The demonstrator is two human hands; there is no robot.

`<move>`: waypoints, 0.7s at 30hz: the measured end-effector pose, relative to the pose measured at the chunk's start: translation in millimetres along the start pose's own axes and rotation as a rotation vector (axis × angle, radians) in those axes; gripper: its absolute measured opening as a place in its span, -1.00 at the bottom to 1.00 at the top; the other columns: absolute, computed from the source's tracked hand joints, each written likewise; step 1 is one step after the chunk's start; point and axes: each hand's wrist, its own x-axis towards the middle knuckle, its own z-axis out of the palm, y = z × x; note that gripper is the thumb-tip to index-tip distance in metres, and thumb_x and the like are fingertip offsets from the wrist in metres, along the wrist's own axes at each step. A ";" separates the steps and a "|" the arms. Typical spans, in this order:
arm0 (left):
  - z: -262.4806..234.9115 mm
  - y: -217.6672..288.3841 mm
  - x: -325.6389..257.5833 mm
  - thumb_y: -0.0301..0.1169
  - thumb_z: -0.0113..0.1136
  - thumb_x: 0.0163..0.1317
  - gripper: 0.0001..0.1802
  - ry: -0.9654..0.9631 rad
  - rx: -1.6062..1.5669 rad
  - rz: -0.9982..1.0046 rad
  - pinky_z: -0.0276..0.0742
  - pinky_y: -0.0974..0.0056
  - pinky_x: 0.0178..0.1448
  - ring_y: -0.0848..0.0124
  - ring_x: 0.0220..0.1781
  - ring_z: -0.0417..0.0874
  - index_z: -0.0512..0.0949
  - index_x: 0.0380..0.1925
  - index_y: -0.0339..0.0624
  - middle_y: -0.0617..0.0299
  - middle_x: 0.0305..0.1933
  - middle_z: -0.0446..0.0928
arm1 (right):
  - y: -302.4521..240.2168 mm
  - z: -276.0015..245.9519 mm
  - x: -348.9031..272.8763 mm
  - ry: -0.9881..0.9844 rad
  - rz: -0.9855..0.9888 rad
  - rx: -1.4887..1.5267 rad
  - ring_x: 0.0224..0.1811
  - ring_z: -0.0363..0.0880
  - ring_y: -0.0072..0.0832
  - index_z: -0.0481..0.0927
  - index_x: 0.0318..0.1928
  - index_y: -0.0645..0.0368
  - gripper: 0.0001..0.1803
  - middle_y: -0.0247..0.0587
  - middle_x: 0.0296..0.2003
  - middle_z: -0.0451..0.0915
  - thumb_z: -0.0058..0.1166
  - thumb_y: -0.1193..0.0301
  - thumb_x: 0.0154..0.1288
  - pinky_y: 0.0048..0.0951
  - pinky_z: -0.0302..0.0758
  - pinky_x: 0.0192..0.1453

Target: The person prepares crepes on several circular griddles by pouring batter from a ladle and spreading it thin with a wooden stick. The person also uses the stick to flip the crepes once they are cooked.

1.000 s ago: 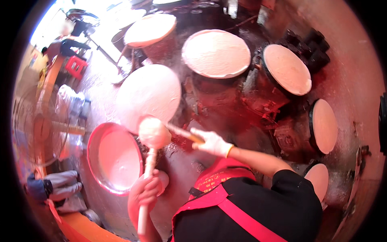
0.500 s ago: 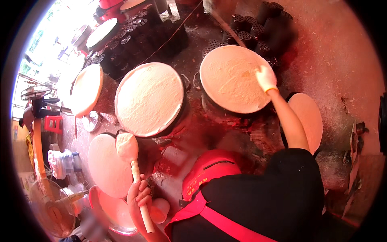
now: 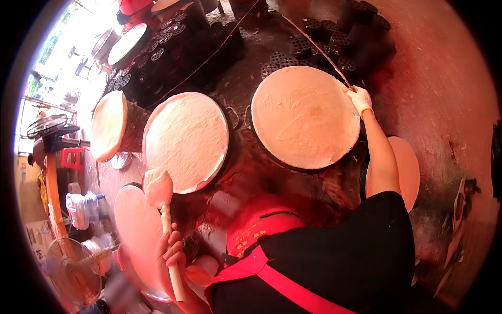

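Note:
My left hand, bare, is wrapped round the handle of a wooden paddle. The paddle's rounded head points up and is coated with pale batter. It stands over the gap between a middle round pan and a nearer pan. My right hand wears a white glove with a yellow cuff. Its fingers are closed round the near end of a thin stick, at the right rim of a large round pan. A pale, rough-surfaced layer fills this pan. The stick's far end reaches the dark floor behind.
Dark perforated cylinders stand behind the pans. Another pan lies partly behind my right forearm. Further pale-filled pans stand at the left. A fan is at lower left, and a red stool stands farther off.
My right hand has moved from the pan's surface out to its right rim, where the stick now meets the fingers. My left hand still grips the paddle. The view has shifted slightly.

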 end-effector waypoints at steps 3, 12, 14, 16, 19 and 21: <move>4.4 -2.1 0.8 -0.38 -0.39 0.53 -0.62 -0.019 -0.056 -0.032 0.33 0.40 -0.55 0.51 -0.56 0.26 0.15 0.15 -0.50 0.23 -0.32 0.17 | -45.1 -18.3 -27.9 0.061 0.016 -0.084 -0.15 0.61 -0.05 0.68 -0.13 0.00 -0.55 -0.02 -0.25 0.65 0.12 -0.04 0.15 -0.17 0.48 -0.11; -12.5 14.9 1.2 -0.41 -0.34 0.52 -0.68 0.022 -0.023 0.003 0.29 0.47 -0.61 0.57 -0.59 0.23 0.18 0.09 -0.45 0.24 -0.37 0.19 | -224.0 -115.0 -165.9 0.470 -0.614 -0.111 -0.21 0.62 -0.15 0.66 -0.21 0.04 -0.76 -0.07 -0.30 0.63 0.18 0.46 0.03 -0.26 0.52 -0.16; -15.3 22.6 -8.4 -0.43 -0.34 0.51 -0.69 0.044 -0.024 0.051 0.31 0.48 -0.60 0.58 -0.60 0.23 0.18 0.10 -0.46 0.24 -0.38 0.20 | -272.5 -130.6 -189.7 0.420 -0.710 -0.047 -0.22 0.63 -0.21 0.65 -0.19 0.08 -0.73 -0.07 -0.31 0.63 0.19 0.48 0.01 -0.32 0.51 -0.13; -20.8 33.0 -14.3 -0.44 -0.31 0.50 -0.70 0.043 -0.009 0.053 0.29 0.51 -0.64 0.60 -0.62 0.22 0.19 0.09 -0.45 0.25 -0.39 0.19 | -325.2 -135.7 -214.6 0.374 -0.744 0.012 -0.25 0.63 -0.29 0.64 -0.17 0.13 -0.73 -0.06 -0.34 0.62 0.19 0.47 0.03 -0.40 0.49 -0.11; -25.2 57.5 -20.4 -0.45 -0.24 0.48 -0.72 0.058 0.056 0.050 0.23 0.57 -0.71 0.65 -0.64 0.19 0.20 0.07 -0.42 0.28 -0.41 0.19 | -394.5 -142.8 -233.5 0.250 -0.698 -0.032 -0.27 0.62 -0.27 0.60 -0.17 0.16 -0.72 0.00 -0.35 0.58 0.20 0.36 0.08 -0.40 0.47 -0.14; -30.8 72.5 -31.6 -0.46 -0.20 0.46 -0.73 0.113 0.064 0.141 0.20 0.60 -0.72 0.67 -0.65 0.18 0.22 0.05 -0.42 0.28 -0.41 0.20 | -444.4 -116.4 -223.2 0.215 -0.829 -0.159 -0.22 0.59 -0.10 0.59 -0.16 0.15 -0.71 0.04 -0.30 0.58 0.14 0.29 0.12 -0.35 0.47 -0.13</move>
